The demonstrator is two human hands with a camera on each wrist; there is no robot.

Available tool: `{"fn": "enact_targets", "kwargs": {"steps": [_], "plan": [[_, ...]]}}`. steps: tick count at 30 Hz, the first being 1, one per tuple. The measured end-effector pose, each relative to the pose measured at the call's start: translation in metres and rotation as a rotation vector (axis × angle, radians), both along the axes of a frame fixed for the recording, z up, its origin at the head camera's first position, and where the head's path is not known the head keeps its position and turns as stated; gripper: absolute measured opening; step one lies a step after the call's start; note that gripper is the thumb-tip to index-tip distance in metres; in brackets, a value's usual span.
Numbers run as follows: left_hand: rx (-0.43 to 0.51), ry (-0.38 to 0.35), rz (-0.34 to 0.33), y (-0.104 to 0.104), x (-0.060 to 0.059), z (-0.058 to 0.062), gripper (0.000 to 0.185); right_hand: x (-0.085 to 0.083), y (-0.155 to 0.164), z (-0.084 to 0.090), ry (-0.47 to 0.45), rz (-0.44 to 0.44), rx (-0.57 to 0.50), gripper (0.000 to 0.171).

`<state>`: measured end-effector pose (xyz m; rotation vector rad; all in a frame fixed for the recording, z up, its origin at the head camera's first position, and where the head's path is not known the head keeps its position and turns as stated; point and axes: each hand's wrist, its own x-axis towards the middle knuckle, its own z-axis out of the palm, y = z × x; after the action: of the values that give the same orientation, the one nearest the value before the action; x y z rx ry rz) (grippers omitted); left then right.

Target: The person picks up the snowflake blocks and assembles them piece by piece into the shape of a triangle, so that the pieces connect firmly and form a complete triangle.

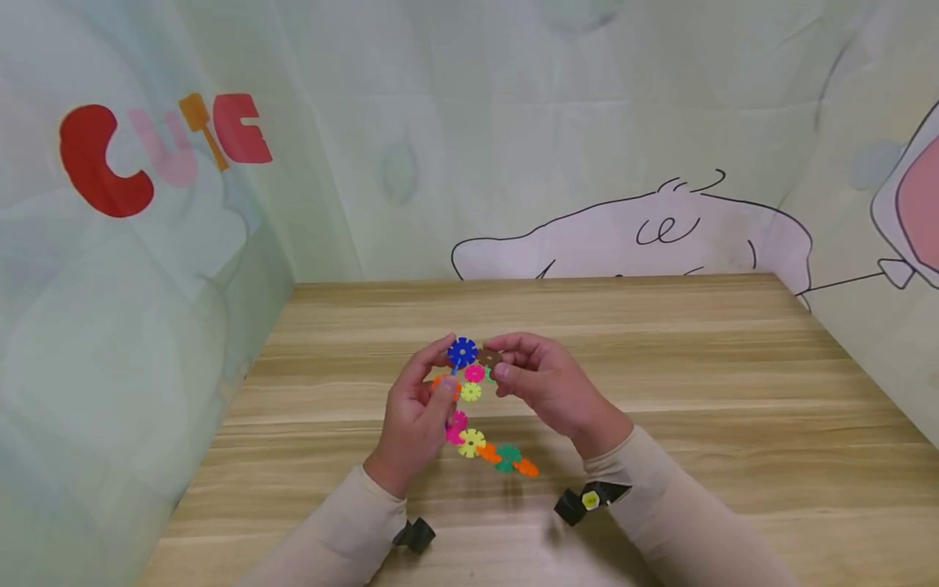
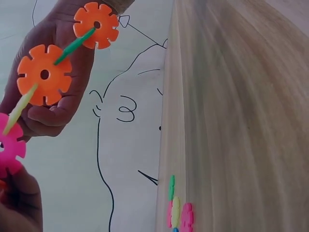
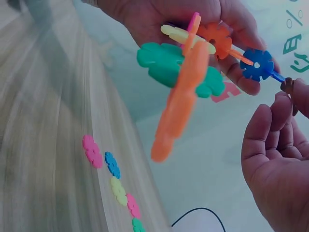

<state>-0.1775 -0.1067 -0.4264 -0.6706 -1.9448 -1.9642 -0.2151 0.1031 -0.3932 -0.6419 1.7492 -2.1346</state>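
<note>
Between the two hands, head view: a chain of interlocked plastic snowflake discs (image 1: 469,399) is held up over the wooden table (image 1: 697,391). Left hand (image 1: 416,416) has its fingers curled round the upper part of the chain, thumb and forefinger near the blue disc (image 1: 462,352) at the top. Right hand (image 1: 546,383) pinches a brown disc (image 1: 488,357) just beside the blue one — touching it or nearly so, cannot tell which. Below the left hand the chain's lower end — yellow, green and orange discs — hangs toward the table in front of the wrists. Both arms wear beige sleeves (image 1: 660,497); a printed cloth backdrop (image 1: 147,244) surrounds the table. Left wrist view: two orange discs (image 2: 44,75) joined by a green piece seen edge-on lie against the fingers of the other hand (image 2: 53,87); a pink disc (image 2: 9,145) sits at the frame's edge by the near hand. Further off, loose discs (image 2: 177,210) rest on the table near its edge. Right wrist view: the left hand (image 3: 193,24) grips the cluster, with a large green disc (image 3: 164,60) and an orange disc (image 3: 181,104) nearest the camera, blurred. The blue disc (image 3: 257,64) projects toward the right hand (image 3: 277,159), whose fingertips close on the brown disc (image 3: 288,87). A row of loose discs (image 3: 112,176) lies on the table below.
</note>
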Motion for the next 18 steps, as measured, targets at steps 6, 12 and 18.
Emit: {"fn": "enact_targets", "kwargs": {"steps": [6,12,18], "plan": [[0.023,0.066,-0.024,0.0004,-0.0016,-0.0008,0.043,0.0007,0.0004,-0.0013,0.019,0.047,-0.01,0.034],[-0.003,0.087,-0.048,-0.0006,-0.0018,-0.0015,0.045,0.0018,0.0015,-0.0024,0.039,0.078,-0.021,0.031],[0.001,0.119,-0.073,-0.0012,-0.0011,-0.0033,0.047,0.0042,-0.0005,-0.0011,0.08,0.062,0.007,0.032]]}}
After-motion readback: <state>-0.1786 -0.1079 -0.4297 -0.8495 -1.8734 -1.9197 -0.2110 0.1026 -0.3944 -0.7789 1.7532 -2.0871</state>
